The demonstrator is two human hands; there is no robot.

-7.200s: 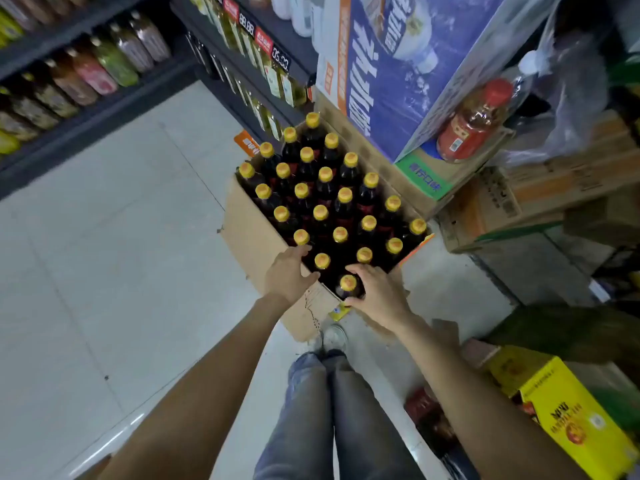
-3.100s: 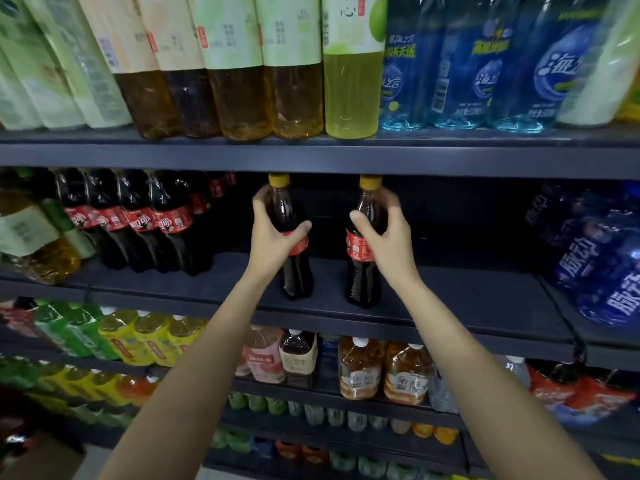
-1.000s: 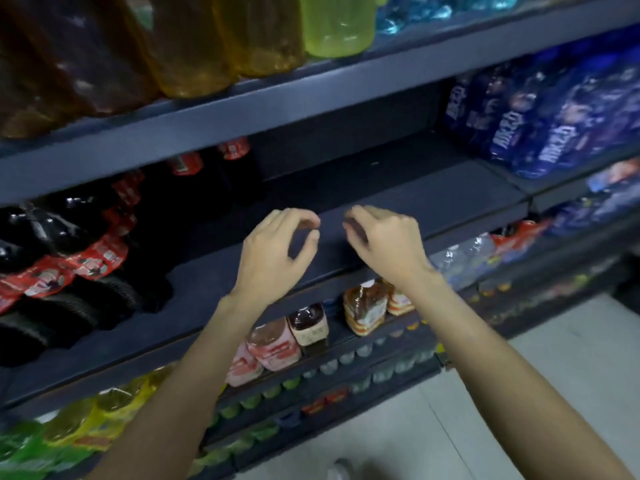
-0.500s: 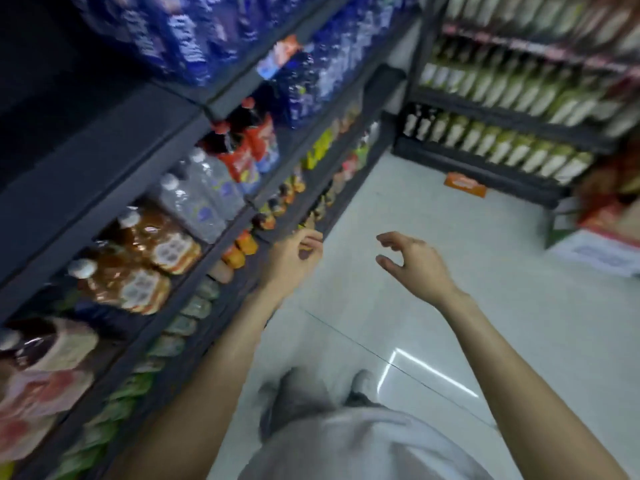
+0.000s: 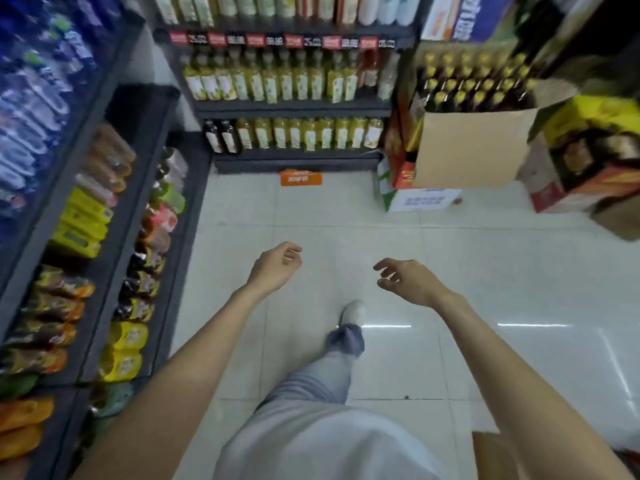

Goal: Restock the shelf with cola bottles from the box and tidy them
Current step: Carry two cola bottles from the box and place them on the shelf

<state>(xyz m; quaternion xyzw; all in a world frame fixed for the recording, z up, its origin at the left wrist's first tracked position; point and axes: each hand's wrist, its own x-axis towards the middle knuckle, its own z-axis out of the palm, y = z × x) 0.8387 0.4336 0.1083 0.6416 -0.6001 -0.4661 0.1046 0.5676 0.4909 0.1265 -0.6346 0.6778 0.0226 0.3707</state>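
The brown cardboard box (image 5: 472, 150) stands at the upper right on the floor, packed with several dark cola bottles with yellow caps (image 5: 474, 81). My left hand (image 5: 277, 266) and my right hand (image 5: 407, 280) hang over the white tiled floor, well short of the box, fingers loosely curled and holding nothing. The shelf rack (image 5: 114, 216) runs along the left edge of the view; its cola section is out of sight.
A second rack of yellow-labelled bottles (image 5: 287, 84) closes the aisle ahead, with an orange tag (image 5: 300, 177) on the floor before it. More cartons (image 5: 588, 161) stack at the right. My leg and white shoe (image 5: 351, 311) step forward. A cardboard edge (image 5: 491, 455) shows at lower right.
The view has swung from the shelf to the aisle, bringing the box into sight. Both hands, which let go of the two bottles on the shelf, have dropped lower and hang empty.
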